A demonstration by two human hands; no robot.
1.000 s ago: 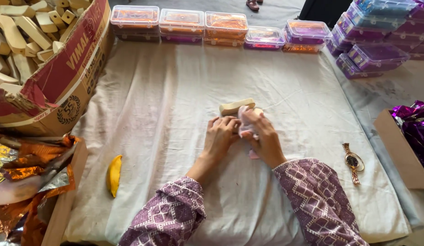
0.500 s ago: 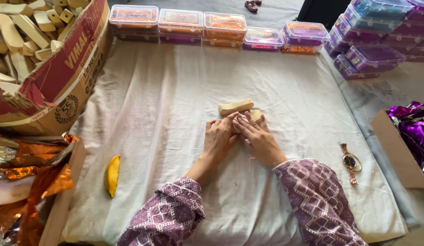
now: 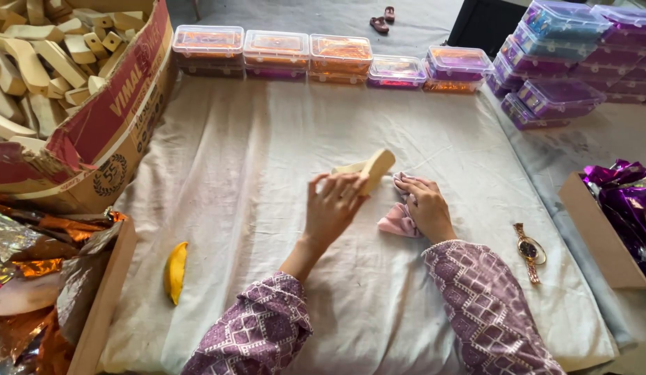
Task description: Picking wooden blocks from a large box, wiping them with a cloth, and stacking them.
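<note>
My left hand (image 3: pixel 332 205) holds a pale wooden piece (image 3: pixel 376 169) lifted and tilted above the white cloth (image 3: pixel 253 173). A second pale wooden piece (image 3: pixel 346 167) lies flat just behind it, partly hidden. My right hand (image 3: pixel 426 203) rests on a small pink rag (image 3: pixel 398 221) on the cloth, fingers pressing it down. Both sleeves are purple with a pale pattern.
A torn cardboard box (image 3: pixel 101 139) full of wooden pieces stands at the left. Clear lidded plastic boxes (image 3: pixel 340 57) line the far edge and stack at the right (image 3: pixel 559 42). Foil wrappers (image 3: pixel 31 264) lie at lower left, purple foil (image 3: pixel 628 201) at right. A yellow piece (image 3: pixel 174 271) and a wristwatch (image 3: pixel 528 250) lie on the cloth.
My left hand has picked up one wooden piece and tilted it up. My right hand has slid right, off the pieces, and now lies on the pink rag.
</note>
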